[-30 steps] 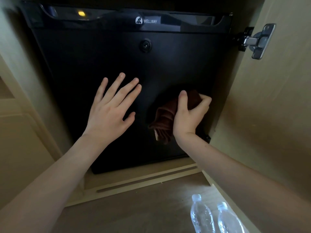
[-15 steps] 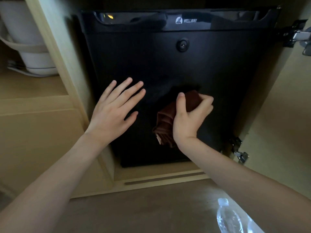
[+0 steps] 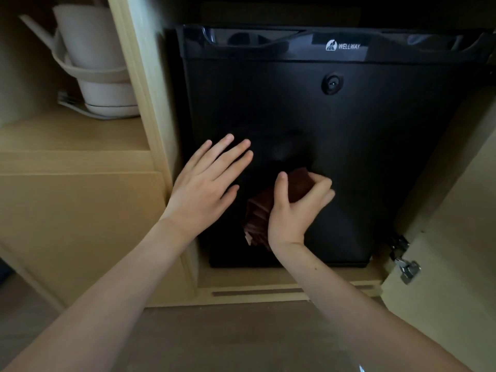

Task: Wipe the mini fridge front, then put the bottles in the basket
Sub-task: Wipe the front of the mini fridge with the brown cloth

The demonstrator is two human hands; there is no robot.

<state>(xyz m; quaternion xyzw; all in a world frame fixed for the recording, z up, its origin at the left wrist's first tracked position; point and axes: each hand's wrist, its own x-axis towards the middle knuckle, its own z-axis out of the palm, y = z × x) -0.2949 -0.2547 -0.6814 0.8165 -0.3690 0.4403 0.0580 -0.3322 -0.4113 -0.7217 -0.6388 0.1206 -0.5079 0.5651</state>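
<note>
Low in mid-frame, on the black mini fridge front [image 3: 375, 170], my right hand [image 3: 295, 210] has its fingers [image 3: 319, 183] clamped on the brown cloth [image 3: 259, 218]; my left hand [image 3: 204, 189] lies flat just left, fingers straight and apart.

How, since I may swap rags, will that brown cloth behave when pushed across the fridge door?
Probably floppy: the brown cloth droops in folded layers below the right hand. Likely light, since one hand's grip holds it there. It should slide readily on the smooth mini fridge front.

White kettle [image 3: 91, 36] on shelf [image 3: 67, 135] (left); hinge [image 3: 408, 271] right.
</note>
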